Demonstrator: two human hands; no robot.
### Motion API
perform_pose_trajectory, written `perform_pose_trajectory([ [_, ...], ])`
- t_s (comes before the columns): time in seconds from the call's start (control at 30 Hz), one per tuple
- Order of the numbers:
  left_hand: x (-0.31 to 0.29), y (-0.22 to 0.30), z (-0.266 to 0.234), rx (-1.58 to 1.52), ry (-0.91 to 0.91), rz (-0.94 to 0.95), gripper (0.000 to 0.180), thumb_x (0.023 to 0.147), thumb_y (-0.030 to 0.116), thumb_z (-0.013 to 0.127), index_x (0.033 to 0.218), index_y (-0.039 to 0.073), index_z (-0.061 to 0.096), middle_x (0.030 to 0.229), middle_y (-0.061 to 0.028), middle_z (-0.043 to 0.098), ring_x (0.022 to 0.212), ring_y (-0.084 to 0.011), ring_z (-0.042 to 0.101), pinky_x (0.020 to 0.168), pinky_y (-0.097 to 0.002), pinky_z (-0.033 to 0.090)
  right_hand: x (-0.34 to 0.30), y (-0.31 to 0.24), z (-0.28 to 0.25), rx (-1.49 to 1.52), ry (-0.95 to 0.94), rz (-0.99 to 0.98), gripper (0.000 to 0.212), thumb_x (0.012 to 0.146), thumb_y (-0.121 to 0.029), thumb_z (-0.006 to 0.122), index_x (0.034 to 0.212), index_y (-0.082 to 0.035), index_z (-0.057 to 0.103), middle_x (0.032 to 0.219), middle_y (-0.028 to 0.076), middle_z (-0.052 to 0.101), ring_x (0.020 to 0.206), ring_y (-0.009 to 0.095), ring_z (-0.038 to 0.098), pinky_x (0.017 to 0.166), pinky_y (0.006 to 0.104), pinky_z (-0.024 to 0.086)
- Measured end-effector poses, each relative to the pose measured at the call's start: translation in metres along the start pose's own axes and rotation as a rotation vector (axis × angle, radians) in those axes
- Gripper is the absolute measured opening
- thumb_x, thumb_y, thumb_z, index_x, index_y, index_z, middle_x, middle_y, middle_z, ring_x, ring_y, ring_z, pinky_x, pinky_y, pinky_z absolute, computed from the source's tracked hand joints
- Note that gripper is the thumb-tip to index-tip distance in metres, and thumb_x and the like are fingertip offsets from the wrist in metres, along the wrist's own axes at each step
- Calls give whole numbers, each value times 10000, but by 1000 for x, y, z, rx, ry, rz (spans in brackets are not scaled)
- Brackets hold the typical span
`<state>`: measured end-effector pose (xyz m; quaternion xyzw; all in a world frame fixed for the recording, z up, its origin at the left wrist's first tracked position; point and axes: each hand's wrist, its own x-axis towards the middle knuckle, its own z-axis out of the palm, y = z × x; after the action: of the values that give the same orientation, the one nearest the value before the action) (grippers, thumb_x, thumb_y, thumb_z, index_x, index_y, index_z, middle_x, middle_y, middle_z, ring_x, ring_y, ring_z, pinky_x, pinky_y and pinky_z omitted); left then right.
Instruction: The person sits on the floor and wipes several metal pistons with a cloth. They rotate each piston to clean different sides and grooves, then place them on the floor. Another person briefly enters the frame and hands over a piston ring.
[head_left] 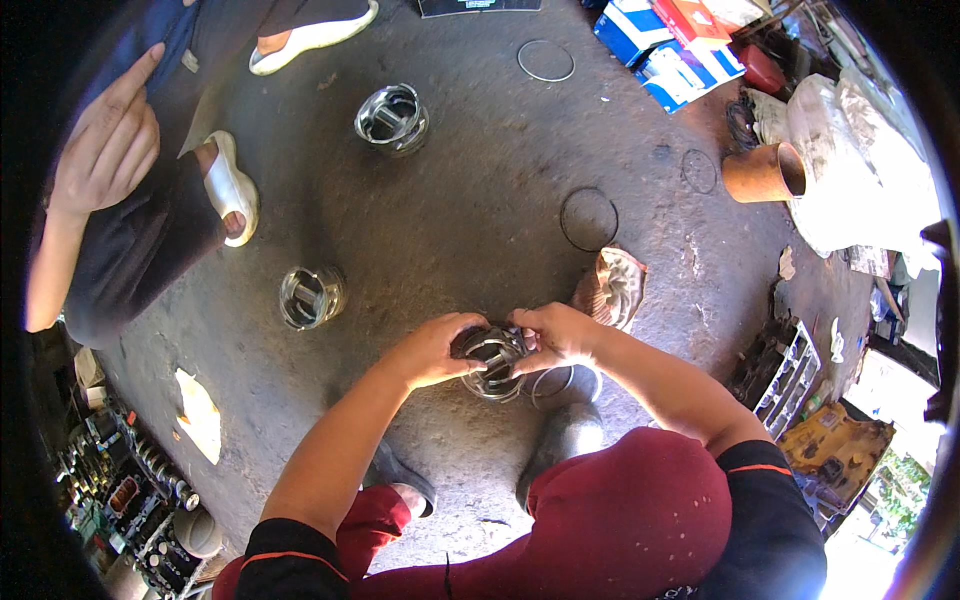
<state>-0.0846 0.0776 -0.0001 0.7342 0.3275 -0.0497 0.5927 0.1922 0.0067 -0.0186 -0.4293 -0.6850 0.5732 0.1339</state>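
Between my knees I hold a metal piston (492, 368) with its hollow, open side facing up. My left hand (440, 350) wraps its left side, thumb along the near edge and fingers at the far edge. My right hand (552, 336) grips the right rim, its fingers curled and its thumb on the near side; whether a thin ring is also pinched there I cannot tell. Beside the piston, thin metal rings (553, 384) lie near my right foot. Two more pistons stand on the floor, one at the left (312, 298) and one farther away (392, 118).
Single rings lie on the floor, a dark ring (589, 219) and a pale ring (546, 60). A crumpled brown wrapper (610, 288) sits by my right forearm. A rusty cylinder sleeve (764, 173) and blue boxes (690, 72) are far right. Another person's hand (108, 150) points at far left.
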Motion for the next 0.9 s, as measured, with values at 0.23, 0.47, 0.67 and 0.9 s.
perform_pose_trajectory([
  [0.23,-2,-3,-5,-284,-63,-59,589,861,161,805,1409,83,605,1311,-175,618,1120,-310,673,975,-398,559,-5,2,9,188,123,-7,340,966,-100,667,1296,-36,622,879,114,685,739,193,657,685,367,531],
  [0.47,13,12,-19,-26,-113,-51,398,955,188,666,1328,50,678,1265,-187,654,1133,-330,669,971,-414,544,0,2,16,70,216,-70,307,876,-70,671,1175,-11,636,891,204,657,821,385,676,740,456,538],
  [0.67,28,19,-22,58,-96,-325,262,929,144,683,1158,47,764,1096,-192,764,1013,-344,730,889,-440,560,-1,-3,29,-31,333,-33,218,860,-63,686,1047,18,610,879,231,644,825,457,659,736,494,527],
  [0.9,32,28,-21,263,-102,-343,271,865,187,674,1069,22,743,1058,-207,757,972,-389,716,839,-450,557,-2,-9,28,-15,339,13,194,866,-66,683,1004,32,588,870,254,637,845,477,655,727,502,517],
])
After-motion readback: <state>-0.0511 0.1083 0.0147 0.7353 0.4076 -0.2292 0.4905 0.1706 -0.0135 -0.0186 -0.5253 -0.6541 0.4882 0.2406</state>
